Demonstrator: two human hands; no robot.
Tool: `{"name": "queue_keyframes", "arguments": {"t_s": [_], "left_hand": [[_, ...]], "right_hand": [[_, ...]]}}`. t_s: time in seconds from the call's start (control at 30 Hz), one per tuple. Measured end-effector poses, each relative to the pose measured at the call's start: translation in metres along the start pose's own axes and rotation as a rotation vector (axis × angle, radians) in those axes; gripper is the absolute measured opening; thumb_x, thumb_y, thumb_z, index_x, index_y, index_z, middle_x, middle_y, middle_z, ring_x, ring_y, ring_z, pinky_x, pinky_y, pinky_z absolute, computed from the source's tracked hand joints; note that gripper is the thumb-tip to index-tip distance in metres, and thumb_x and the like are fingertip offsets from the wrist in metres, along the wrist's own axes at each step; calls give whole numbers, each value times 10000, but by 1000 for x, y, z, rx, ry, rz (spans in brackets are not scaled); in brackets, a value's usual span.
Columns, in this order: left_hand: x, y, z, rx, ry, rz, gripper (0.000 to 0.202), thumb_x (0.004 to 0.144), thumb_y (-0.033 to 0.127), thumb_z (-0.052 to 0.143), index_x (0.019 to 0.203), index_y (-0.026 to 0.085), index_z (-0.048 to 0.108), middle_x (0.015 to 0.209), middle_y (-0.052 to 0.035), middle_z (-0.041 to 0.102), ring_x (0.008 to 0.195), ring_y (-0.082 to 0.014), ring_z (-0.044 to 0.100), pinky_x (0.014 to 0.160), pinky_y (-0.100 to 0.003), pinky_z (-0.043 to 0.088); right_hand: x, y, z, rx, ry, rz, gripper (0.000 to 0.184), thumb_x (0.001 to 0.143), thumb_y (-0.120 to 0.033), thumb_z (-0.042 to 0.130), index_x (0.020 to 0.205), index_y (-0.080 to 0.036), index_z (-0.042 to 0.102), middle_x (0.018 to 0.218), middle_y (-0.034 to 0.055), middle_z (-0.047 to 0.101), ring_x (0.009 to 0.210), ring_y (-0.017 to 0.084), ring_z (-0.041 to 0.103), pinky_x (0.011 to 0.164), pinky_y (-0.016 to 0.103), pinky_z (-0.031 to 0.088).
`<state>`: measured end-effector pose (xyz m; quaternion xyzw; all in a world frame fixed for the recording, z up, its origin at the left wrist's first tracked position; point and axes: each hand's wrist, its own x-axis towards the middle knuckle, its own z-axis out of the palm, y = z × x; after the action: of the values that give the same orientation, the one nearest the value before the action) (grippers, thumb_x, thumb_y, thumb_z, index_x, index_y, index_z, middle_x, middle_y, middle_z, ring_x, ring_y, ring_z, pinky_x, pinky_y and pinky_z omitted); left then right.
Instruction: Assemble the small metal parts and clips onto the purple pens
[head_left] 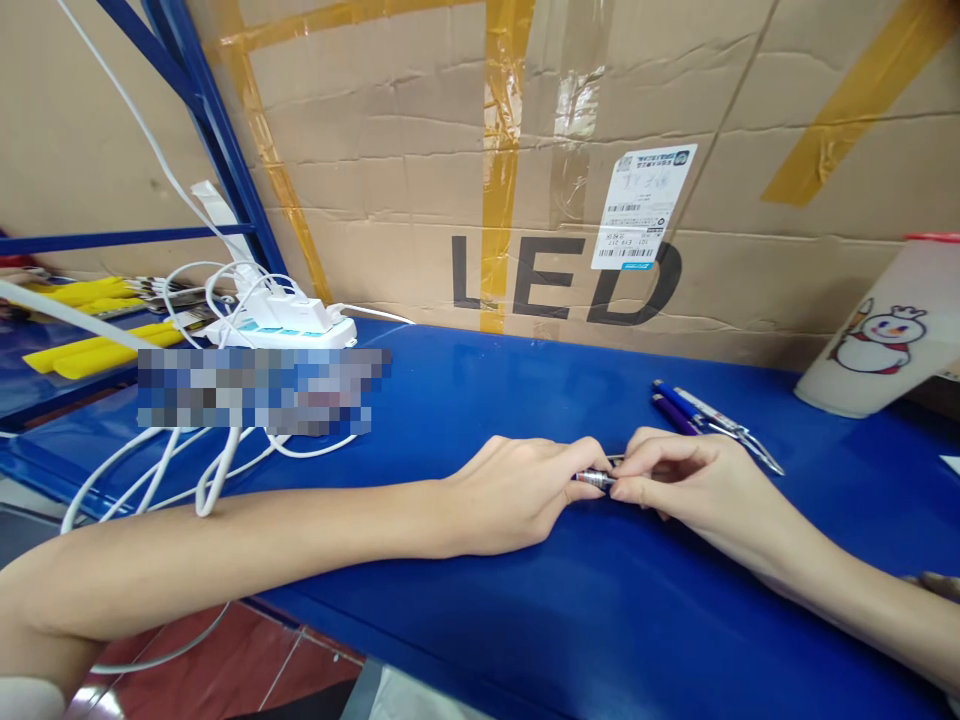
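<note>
My left hand (521,490) rests on the blue table (480,400), fingers curled and pinched on one end of a pen (598,479) whose metal ring shows between the hands. My right hand (690,475) is closed on the same pen's other end, fingertips meeting the left hand's. Most of the pen is hidden inside the two hands. Just beyond my right hand lie two blue pens (686,408) with silver clips, side by side on the table.
A large cardboard box (570,150) marked LED stands along the table's back edge. A white plastic cup (892,335) with a snowman picture sits at the right. A white power strip (289,325) with chargers and looping white cables (187,470) lies left. Yellow items (90,345) lie on the left shelf.
</note>
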<state>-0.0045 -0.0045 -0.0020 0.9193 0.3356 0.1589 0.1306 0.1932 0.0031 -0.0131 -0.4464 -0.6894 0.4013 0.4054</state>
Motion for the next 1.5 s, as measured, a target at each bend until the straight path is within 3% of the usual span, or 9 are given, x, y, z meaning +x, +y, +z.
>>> {"name": "queue_keyframes", "arguments": {"t_s": [0.3,0.63,0.77,0.87,1.03,1.2,1.33,1.5], "left_hand": [[0,-2,3,56,45,11,200,952,296,313,1042,225,477,924,10,629,829,-142,596,601,-228,358],[2,-2,1,2,89,-19,187,956,307,310,1013,241,475,900,35,614,812,-129,580,634,-218,360],[3,-2,2,-1,100,14,198,955,302,313,1027,243,488,933,33,623,848,-129,583,665,-216,374],[2,-3,3,19,59,52,207,956,296,308,997,223,496,941,31,634,846,-128,585,656,-214,374],[0,-3,5,91,55,69,228,953,284,300,987,215,514,921,32,639,799,-131,575,602,-221,355],[0,-2,5,112,86,53,244,952,279,301,999,218,533,888,30,631,793,-132,572,586,-224,347],[2,-2,5,65,94,7,227,950,296,317,1007,240,529,919,40,628,831,-128,583,624,-218,369],[4,-2,3,-28,139,-84,231,961,309,290,1026,262,506,986,58,624,886,-122,588,718,-222,397]], "right_hand": [[1,4,1,-14,-26,43,374,468,-507,809,533,-169,663,580,22,509,522,86,448,477,198,395],[-2,4,-2,-13,-52,104,323,597,-452,761,665,-157,650,528,4,514,455,73,434,412,179,348],[1,2,-2,-6,-19,103,337,540,-461,783,582,-154,652,553,11,521,435,56,398,393,181,328],[2,2,-1,5,-64,129,346,477,-444,810,515,-148,636,510,8,495,453,63,394,420,189,335],[-1,3,1,-33,-67,105,316,544,-418,787,525,-144,631,562,5,497,526,68,407,480,185,343],[-2,2,1,-33,-120,181,363,584,-474,750,569,-136,619,549,0,492,505,59,375,449,172,302],[-2,0,1,-82,-113,108,384,657,-507,696,606,-137,607,539,2,505,480,57,404,449,170,328],[-3,2,1,-105,41,-59,397,582,-480,766,775,-153,649,597,1,540,443,55,435,420,167,380]]}}
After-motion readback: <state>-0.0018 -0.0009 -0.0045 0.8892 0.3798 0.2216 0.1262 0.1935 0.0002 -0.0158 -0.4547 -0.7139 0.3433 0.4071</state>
